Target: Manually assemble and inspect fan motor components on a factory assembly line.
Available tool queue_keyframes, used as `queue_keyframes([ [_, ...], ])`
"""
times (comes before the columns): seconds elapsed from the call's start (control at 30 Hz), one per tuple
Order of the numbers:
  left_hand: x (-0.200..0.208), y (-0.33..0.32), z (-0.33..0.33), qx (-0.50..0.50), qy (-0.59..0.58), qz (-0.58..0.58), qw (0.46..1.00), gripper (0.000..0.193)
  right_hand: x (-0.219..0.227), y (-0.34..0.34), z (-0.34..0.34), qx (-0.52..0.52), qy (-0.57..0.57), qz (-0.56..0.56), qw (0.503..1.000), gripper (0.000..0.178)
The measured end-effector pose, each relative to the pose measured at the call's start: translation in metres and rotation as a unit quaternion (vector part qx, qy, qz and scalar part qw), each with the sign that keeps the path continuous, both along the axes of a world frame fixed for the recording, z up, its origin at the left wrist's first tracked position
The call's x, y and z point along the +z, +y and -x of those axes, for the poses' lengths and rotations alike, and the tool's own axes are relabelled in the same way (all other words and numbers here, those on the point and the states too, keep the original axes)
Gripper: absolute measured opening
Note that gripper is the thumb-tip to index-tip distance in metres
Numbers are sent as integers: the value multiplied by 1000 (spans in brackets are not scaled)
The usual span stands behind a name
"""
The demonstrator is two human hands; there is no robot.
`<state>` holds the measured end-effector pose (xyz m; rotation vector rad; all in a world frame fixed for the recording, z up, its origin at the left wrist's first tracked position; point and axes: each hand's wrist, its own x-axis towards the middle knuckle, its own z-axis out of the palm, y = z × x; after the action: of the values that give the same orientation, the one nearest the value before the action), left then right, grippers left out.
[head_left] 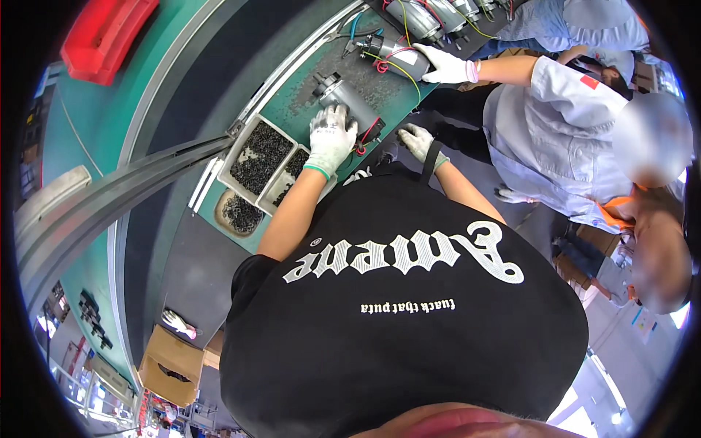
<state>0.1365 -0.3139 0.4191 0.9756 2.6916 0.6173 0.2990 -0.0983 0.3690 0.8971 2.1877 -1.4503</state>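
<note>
My left hand, in a white glove with a green cuff, rests its fingers round the near side of a grey cylindrical electric motor. The motor lies on its side on the green bench, a black fitting at its far end and a black end with a red wire close to me. Off the bench's edge, my right hand is gloved too, its fingers curled together, a black strap hanging at the wrist. Whatever those fingers may hold is hidden. A second motor with yellow-green and red wires lies farther right, under a co-worker's gloved hand.
Small black parts fill grey bins left of my left hand. Beyond runs a dark conveyor belt, with a red tray at far left. More motors line the back. A cardboard box stands lower left; a co-worker stands close right.
</note>
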Motion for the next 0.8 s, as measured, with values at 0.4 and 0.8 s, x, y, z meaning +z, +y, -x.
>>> queue_keyframes([
  [0.4, 17, 2, 33, -186, 0, 109, 977, 65, -37, 6, -10, -15, -5, 10, 1000, 32],
  [0.8, 20, 11, 21, -151, -38, 73, 985, 75, -154, 40, -156, 27, -26, 27, 999, 33],
])
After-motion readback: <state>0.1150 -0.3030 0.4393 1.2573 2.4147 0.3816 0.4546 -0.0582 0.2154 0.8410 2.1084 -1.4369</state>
